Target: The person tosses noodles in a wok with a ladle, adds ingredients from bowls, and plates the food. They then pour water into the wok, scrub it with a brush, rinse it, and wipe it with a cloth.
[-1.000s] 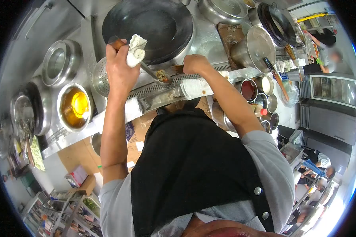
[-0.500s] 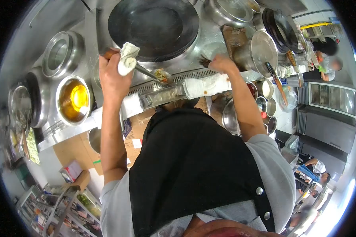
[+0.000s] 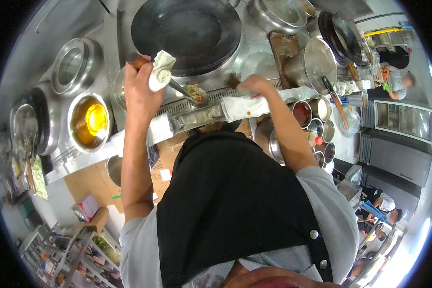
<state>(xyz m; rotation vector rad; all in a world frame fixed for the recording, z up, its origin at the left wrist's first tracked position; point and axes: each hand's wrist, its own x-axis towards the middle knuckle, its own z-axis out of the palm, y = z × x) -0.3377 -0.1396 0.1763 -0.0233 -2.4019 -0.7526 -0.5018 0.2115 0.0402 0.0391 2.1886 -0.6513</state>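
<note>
My left hand (image 3: 143,93) is closed around a ladle and a folded white cloth (image 3: 161,72). The wooden end of its handle pokes out above my fingers, and the ladle (image 3: 197,94) has food scraps in its bowl, over the slotted drain at the stove's front edge. My right hand (image 3: 256,85) is closed on a dark bristle brush (image 3: 233,80), blurred by motion, to the right of the ladle. Beyond both hands sits a big black wok (image 3: 187,36) with nothing visible inside.
A steel bowl of yellow oil (image 3: 90,122) stands at left, with a lidded pot (image 3: 72,67) behind it. To the right are a steel pot with a strainer (image 3: 317,62) and several sauce containers (image 3: 301,114). A white towel (image 3: 242,108) drapes the front rail. Other people work at far right.
My right hand has moved left and slightly down with the brush, closer to the ladle. My left hand has shifted a little to the right.
</note>
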